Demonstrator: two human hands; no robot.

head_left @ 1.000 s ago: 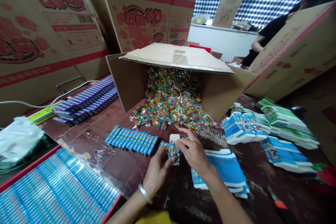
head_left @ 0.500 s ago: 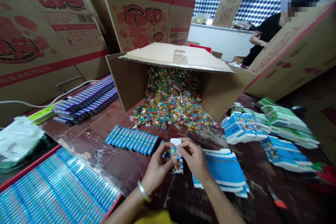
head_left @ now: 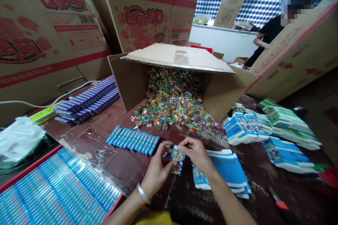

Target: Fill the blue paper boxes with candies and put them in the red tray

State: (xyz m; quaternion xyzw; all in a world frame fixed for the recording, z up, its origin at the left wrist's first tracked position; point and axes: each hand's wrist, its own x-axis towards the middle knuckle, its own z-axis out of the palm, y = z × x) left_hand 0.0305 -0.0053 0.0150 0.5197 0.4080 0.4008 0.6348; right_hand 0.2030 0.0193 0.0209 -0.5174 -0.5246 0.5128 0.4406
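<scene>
A small blue printed candy box [head_left: 178,157] is between my hands, just above the dark table. My left hand [head_left: 158,167], with a silver bangle at the wrist, holds its left side and lower part between thumb and fingers. At the top end, the thumb and fingertips of my right hand [head_left: 194,154] pinch the box. No white flap shows on it. Flattened blue cartons [head_left: 227,168] lie beside my right forearm. A row of filled-out blue boxes [head_left: 134,140] stands beyond my left hand. Behind it, wrapped colourful candies [head_left: 174,107] spill from a cardboard box [head_left: 219,91] on its side.
A red-edged tray of blue boxes [head_left: 60,186] fills the lower left. Purple boxes [head_left: 89,98] and a white cable [head_left: 34,104] lie behind it. Blue and green carton stacks [head_left: 245,126] and a red-handled knife [head_left: 281,204] are at right. A person [head_left: 271,30] is behind large cartons.
The white flap that stood up at the top of the small box is now folded down out of sight. The box has tilted slightly, and the left fingers have spread a little.
</scene>
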